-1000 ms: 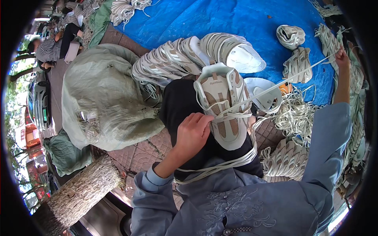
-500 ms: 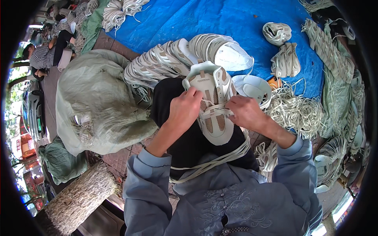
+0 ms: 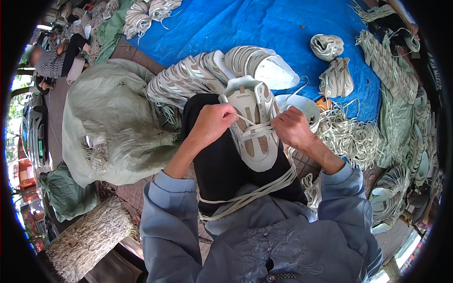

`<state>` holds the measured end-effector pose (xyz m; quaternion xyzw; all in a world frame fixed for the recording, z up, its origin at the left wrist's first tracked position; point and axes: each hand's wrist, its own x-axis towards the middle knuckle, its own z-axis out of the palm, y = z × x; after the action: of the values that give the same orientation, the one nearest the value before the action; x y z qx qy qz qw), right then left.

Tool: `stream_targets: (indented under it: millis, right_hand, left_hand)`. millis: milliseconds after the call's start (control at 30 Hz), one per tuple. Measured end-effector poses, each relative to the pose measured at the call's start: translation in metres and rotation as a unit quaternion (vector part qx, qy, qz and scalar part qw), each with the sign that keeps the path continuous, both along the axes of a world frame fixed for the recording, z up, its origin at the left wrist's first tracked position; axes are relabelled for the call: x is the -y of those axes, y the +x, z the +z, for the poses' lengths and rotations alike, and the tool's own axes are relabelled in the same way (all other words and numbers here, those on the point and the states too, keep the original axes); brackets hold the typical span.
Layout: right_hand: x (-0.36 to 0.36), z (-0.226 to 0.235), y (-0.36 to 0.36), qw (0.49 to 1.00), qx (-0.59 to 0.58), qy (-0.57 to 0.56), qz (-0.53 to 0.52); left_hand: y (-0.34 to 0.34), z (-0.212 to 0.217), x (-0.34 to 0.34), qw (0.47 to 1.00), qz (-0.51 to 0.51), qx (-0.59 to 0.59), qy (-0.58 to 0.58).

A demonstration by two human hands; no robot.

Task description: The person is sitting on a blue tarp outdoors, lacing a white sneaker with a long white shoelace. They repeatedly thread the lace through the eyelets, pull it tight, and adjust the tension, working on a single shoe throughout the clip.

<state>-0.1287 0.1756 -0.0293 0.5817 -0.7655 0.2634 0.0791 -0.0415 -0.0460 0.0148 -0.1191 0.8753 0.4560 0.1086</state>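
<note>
A white and beige shoe upper (image 3: 258, 159) rests across my black-trousered knees with its toe toward me. White lacing crosses its middle. At its left edge my left hand (image 3: 213, 123) pinches a shoelace (image 3: 243, 118), drawn out taut from the eyelets. On the other side my right hand (image 3: 293, 126) is closed at the lace by the right eyelet row; its fingertips partly hide what they grip. A bundle of loose laces (image 3: 252, 197) drapes over my lap below the toe.
Beyond my knees, nested shoe uppers (image 3: 188, 73) lie in a long row beside a blue tarp (image 3: 207, 30). A tangled lace pile (image 3: 351, 134) lies to the right. A bulging pale sack (image 3: 113, 122) stands left, near a log-like post (image 3: 92, 236). Someone in stripes (image 3: 51, 65) sits far left.
My left hand has moved slightly left and away from the shoe, pulling a length of lace outward. My right hand has shifted up a little, its fingers more closed. The view has shifted slightly.
</note>
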Motion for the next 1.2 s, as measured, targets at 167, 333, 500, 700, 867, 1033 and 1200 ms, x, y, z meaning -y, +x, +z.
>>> stream_targets:
  millis: [167,333,500,700,867,1033,1200]
  right_hand:
    - [-0.003,0.012,0.004,0.886,0.463,-0.015,-0.036]
    - [-0.006,0.039,-0.011,0.645,0.763,-0.041,-0.013]
    - [-0.014,0.041,-0.024,0.679,0.732,0.022,0.043]
    - [-0.023,0.037,-0.011,0.737,0.675,0.029,0.026]
    - [0.002,0.038,0.008,0.841,0.535,0.068,0.036]
    - [0.011,0.020,0.021,0.718,0.692,-0.062,-0.023]
    - [-0.008,-0.030,0.001,0.730,0.670,-0.038,-0.131]
  left_hand:
    - [-0.003,-0.007,0.004,0.999,-0.024,-0.016,-0.026]
    - [-0.005,0.001,0.013,0.997,-0.067,-0.001,-0.039]
    - [-0.004,0.019,0.036,0.990,-0.100,0.029,-0.099]
    - [0.032,0.033,0.165,0.914,0.012,-0.097,-0.395]
    - [0.078,0.073,0.238,0.901,0.215,0.021,-0.377]
    - [0.085,0.089,0.308,0.834,0.246,0.046,-0.492]
    - [0.082,0.057,0.322,0.746,0.227,0.117,-0.614]
